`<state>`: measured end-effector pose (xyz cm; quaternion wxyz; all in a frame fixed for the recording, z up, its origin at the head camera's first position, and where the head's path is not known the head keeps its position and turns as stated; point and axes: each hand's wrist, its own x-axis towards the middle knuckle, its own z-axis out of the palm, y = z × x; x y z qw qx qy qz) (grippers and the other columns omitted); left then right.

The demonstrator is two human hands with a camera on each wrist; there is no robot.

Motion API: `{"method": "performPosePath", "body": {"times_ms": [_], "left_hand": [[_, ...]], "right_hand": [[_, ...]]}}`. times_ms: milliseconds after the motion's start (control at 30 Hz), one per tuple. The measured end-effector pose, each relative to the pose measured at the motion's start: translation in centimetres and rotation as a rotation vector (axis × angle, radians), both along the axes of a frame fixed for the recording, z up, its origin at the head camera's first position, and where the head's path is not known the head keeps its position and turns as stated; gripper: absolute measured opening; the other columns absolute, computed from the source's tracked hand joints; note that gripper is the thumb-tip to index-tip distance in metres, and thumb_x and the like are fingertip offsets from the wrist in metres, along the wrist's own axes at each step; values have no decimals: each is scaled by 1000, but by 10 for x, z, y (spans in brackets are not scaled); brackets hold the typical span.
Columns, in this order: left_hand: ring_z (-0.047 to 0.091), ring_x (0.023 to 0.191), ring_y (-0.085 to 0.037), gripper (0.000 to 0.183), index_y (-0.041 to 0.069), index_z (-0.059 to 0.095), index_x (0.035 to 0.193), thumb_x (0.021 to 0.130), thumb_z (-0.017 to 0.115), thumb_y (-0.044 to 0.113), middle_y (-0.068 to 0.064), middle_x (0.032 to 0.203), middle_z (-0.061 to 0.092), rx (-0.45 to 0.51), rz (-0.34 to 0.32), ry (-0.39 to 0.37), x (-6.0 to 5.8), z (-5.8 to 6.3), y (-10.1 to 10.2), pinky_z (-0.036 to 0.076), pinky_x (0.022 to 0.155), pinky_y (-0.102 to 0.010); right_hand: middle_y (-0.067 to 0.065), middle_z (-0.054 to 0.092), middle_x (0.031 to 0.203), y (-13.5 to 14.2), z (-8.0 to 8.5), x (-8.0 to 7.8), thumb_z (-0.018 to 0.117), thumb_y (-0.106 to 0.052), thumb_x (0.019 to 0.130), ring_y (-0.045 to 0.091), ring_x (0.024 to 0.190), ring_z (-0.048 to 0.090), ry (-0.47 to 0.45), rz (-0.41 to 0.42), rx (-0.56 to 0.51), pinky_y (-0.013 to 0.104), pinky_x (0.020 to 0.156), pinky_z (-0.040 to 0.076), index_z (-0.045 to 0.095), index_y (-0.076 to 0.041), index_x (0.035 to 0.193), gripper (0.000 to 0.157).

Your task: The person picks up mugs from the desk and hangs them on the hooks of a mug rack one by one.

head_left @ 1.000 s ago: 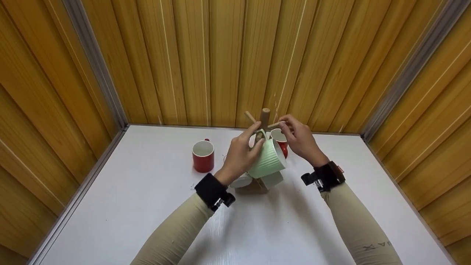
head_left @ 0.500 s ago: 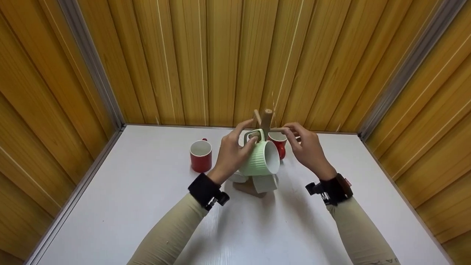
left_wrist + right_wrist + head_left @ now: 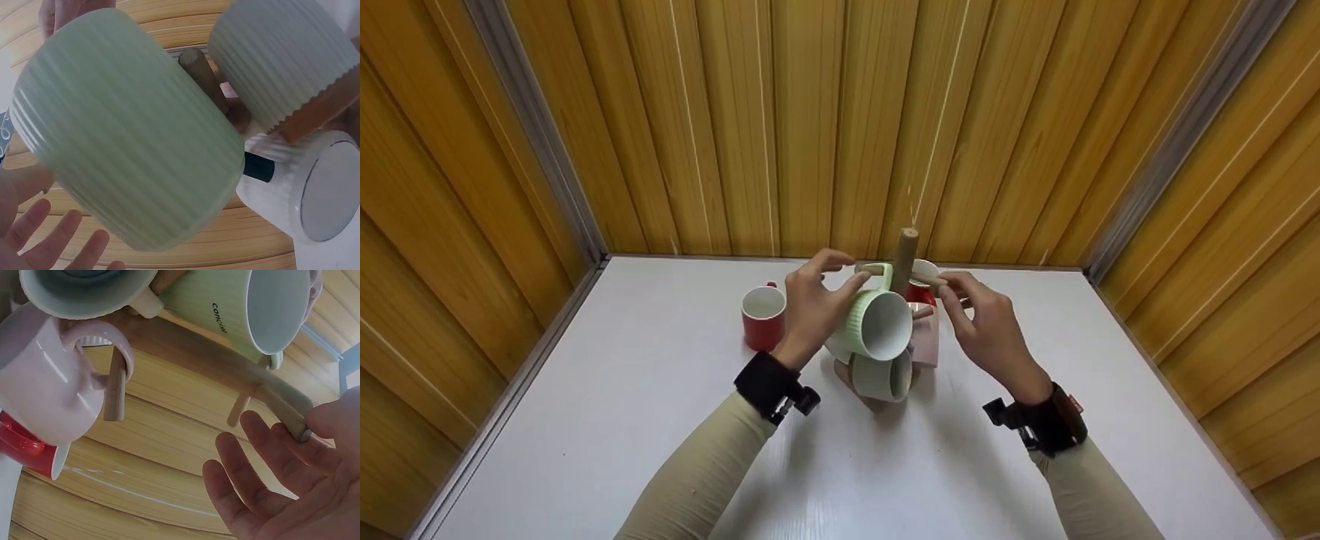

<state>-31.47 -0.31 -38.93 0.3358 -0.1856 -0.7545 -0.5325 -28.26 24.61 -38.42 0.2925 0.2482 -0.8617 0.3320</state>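
A wooden mug tree (image 3: 907,255) stands on the table, hung with several mugs. On an upper peg, facing me, hangs a pale green ribbed mug (image 3: 885,326). My left hand (image 3: 810,300) has its thumb and index fingertip at that mug's handle, around the peg's end; its other fingers are spread in the left wrist view. Between thumb and index finger my right hand (image 3: 994,322) pinches the tip of another peg (image 3: 287,413), which carries no mug. Below hang a second ribbed mug (image 3: 874,379), a pink mug (image 3: 56,382) and a white one (image 3: 332,191).
Left of the mug tree, a red mug (image 3: 765,322) stands upright on the white table (image 3: 660,420). Another red mug (image 3: 922,292) is behind the mug tree, partly hidden. Wood-patterned walls (image 3: 810,112) close off the back and both sides.
The mug tree has turned, swinging the green mug left until its mouth faces me and bringing the pink mug into view. My left hand moved left with it; my right hand moved slightly nearer.
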Motion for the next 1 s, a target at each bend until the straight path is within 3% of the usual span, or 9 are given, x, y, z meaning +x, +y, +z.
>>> {"method": "performPosePath", "body": {"times_ms": [300,567,767,1000], "left_hand": [[73,86,-25,23,7,82,89,78,91,26,-5,86,78,8,91,-35,-1,4,-6,56,78,-41],[75,83,-24,19,6,84,90,82,88,23,-7,86,79,-47,133,-28,-3,10,-11,58,75,-41],[75,93,-29,15,8,84,94,92,77,21,-8,93,79,-125,75,-68,0,16,-14,58,82,-45],[68,115,-33,26,2,78,113,101,63,19,-15,119,74,-248,9,-20,2,16,-10,50,102,-47]], "right_hand": [[8,75,103,-16,-5,23,61,-9,103,18,87,71,38,7,0,40,76,60,68,-2,122,21],[1,77,101,-37,-10,32,69,-7,98,14,84,73,136,105,-88,28,74,60,72,-3,119,21],[3,78,93,-49,-14,36,74,-4,94,12,77,73,174,78,-133,25,71,59,75,-1,113,20],[3,78,85,-62,-16,38,74,-1,92,13,72,74,179,69,-168,25,64,59,74,1,118,26]]}}
